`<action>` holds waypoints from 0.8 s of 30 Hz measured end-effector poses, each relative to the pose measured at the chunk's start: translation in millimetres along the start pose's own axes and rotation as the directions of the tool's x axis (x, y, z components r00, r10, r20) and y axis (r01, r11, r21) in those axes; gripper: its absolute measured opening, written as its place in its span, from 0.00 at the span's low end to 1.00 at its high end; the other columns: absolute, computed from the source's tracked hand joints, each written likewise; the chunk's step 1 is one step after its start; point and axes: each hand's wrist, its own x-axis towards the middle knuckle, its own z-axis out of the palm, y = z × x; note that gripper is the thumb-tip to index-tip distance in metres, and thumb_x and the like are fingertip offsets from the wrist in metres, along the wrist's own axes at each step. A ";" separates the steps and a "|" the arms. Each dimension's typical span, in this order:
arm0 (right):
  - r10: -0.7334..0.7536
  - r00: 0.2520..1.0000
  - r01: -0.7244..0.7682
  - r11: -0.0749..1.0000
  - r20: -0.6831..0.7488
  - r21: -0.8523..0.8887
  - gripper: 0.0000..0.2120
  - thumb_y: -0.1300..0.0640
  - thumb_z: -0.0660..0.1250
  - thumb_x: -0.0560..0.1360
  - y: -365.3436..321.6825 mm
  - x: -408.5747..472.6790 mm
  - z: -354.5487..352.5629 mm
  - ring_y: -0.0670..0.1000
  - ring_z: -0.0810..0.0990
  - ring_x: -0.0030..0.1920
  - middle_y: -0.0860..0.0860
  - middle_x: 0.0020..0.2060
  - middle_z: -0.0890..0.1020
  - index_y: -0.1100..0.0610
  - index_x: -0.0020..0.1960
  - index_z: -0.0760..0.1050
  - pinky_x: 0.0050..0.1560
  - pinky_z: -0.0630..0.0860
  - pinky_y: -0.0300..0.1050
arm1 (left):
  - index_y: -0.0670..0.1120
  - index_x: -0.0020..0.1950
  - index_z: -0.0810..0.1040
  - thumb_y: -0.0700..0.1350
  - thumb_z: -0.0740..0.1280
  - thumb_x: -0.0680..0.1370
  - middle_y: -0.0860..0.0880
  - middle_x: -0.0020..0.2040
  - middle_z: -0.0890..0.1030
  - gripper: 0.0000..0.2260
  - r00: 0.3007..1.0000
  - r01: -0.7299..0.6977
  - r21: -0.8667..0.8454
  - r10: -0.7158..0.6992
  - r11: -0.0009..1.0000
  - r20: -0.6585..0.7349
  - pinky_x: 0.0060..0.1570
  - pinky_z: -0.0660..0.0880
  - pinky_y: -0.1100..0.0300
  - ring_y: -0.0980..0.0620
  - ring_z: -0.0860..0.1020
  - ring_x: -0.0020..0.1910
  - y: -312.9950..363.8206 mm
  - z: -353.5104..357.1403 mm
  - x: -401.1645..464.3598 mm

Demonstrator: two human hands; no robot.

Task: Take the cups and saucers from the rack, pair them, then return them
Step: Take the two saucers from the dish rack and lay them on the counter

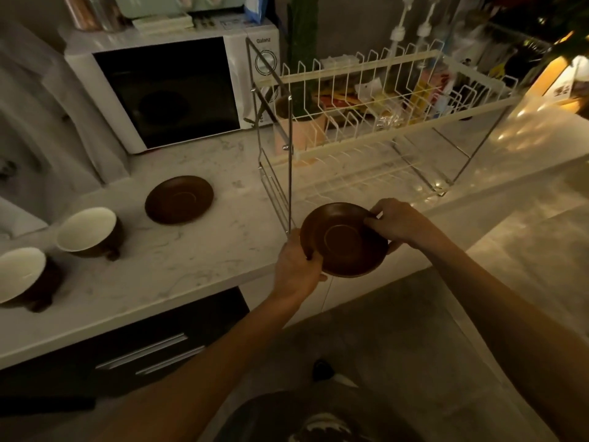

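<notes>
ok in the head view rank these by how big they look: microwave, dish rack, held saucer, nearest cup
1. White wire dish rack
2. White microwave, close behind it
3. and 4. Brown saucer held in both hands and nearest white-lined brown cup: alike, and the cup is cut off at the frame edge

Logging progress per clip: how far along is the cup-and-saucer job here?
Unloading looks done: the white wire rack holds no crockery. Two brown cups and one brown saucer sit unpaired on the marble counter. Left hand and right hand hold the second saucer. Pairing and returning remain.

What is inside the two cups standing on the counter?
Both cups, the nearer and the farther, show only bare cream lining; their near inner walls are hidden by the rims.
</notes>
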 end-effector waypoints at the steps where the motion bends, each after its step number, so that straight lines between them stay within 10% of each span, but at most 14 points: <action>1: -0.009 1.000 0.009 1.000 0.024 -0.001 0.05 0.58 0.63 0.79 -0.7 -4.1 3.8 0.61 0.86 0.41 0.59 0.43 0.82 0.59 0.53 0.74 0.40 0.84 0.57 | 0.49 0.69 0.65 0.43 0.65 0.78 0.54 0.53 0.72 0.20 1.000 0.004 0.009 -0.004 1.000 0.002 0.36 0.83 0.57 0.54 0.81 0.39 -4.9 -3.2 -4.5; 24: -0.252 0.925 0.231 0.967 0.284 0.105 0.12 0.59 0.63 0.80 -104.3 -20.7 121.8 0.53 0.86 0.38 0.52 0.37 0.82 0.49 0.39 0.73 0.35 0.83 0.44 | 0.50 0.68 0.69 0.45 0.63 0.79 0.59 0.44 0.74 0.17 0.942 0.210 -0.019 -0.207 0.978 -0.262 0.42 0.83 0.53 0.57 0.79 0.42 -74.1 -153.1 -47.5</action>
